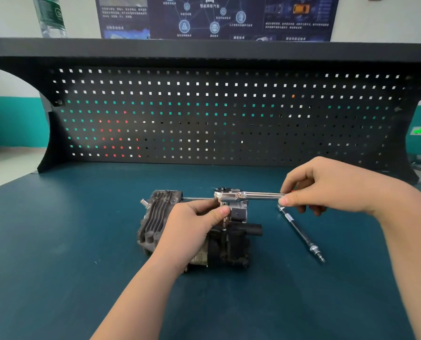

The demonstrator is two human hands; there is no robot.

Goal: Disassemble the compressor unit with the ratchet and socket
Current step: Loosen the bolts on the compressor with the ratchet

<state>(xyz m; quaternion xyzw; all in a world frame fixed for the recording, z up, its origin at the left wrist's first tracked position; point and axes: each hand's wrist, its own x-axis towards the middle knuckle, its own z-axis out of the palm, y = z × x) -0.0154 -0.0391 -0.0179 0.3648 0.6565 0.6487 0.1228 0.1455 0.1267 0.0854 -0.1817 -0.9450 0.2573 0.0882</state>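
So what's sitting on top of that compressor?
The ratchet head stands on the compressor, its handle held by the right hand. The left hand grips the top, covering the socket and bolt beneath.

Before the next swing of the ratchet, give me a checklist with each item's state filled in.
1. Chrome ratchet head sits on top of the grey finned metal compressor unit: ok.
2. Right hand pinches the ratchet handle: ok.
3. Left hand grips the unit below the ratchet head: ok.
4. Socket seated on a bolt: cannot tell, the left hand hides it.
5. Long thin steel extension bar lies on the blue-green bench mat to the right of the unit, below the handle: ok.
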